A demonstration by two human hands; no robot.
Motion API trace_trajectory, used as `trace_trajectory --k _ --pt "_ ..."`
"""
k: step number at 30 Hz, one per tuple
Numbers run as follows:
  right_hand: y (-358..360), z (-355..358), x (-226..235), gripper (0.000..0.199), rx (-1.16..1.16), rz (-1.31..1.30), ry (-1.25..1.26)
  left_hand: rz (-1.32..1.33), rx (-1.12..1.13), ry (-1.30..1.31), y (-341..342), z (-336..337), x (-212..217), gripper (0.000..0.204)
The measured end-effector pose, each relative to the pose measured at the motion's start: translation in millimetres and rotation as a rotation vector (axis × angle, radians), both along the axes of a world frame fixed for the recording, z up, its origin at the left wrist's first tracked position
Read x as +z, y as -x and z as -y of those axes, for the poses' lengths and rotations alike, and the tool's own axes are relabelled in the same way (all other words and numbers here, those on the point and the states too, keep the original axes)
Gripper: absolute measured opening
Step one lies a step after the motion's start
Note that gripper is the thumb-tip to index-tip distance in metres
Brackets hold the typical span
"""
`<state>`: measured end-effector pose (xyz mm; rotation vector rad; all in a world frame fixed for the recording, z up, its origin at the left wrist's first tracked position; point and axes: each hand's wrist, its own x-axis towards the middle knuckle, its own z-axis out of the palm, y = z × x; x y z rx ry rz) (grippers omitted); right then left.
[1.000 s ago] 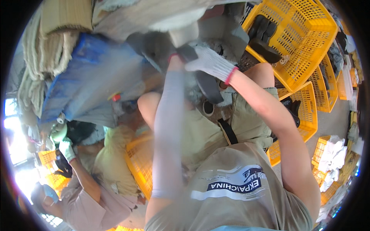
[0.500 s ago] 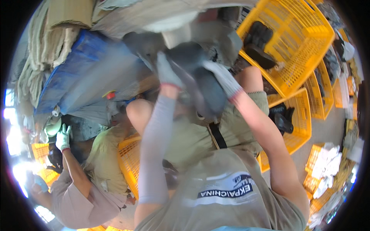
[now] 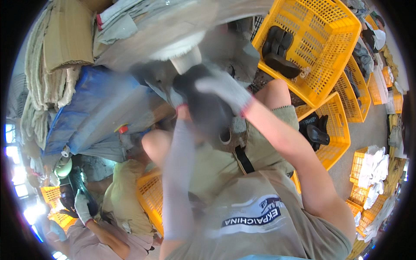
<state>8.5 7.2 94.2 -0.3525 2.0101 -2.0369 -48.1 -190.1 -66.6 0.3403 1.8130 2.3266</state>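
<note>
Both my gloved hands grip a dark sole-shaped piece in front of my chest, just under a spinning white buffing wheel that is blurred. My right hand in a grey-white glove lies over the piece's top. My left hand holds its left side and is mostly hidden behind it and the blur. My left forearm wears a pale sleeve; my right arm is bare.
A yellow crate with dark soles stands at the upper right, more yellow crates below it. Another crate sits by my left knee. A co-worker's gloved hand works at the lower left. Blue sheeting and cardboard hang left.
My hands have come down and closer to me with the dark piece, away from the wheel. The view has shifted slightly; the co-worker's hand moved lower.
</note>
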Motion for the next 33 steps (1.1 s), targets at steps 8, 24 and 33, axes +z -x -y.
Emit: trace_trajectory --k 8,24,33 --pt "-45.2 -45.4 14.9 0.06 0.046 0.097 -0.067 0.356 0.23 -0.762 -39.0 -18.2 43.4 0.056" --pt "11.2 -415.1 -123.1 0.055 -0.719 -0.01 -0.796 0.89 -0.05 -0.323 -47.7 -98.0 16.3 0.065" --pt "112.9 -428.5 -251.0 0.028 -0.311 0.236 -1.689 1.093 -0.319 -0.574 -45.9 -98.7 -16.0 0.074"
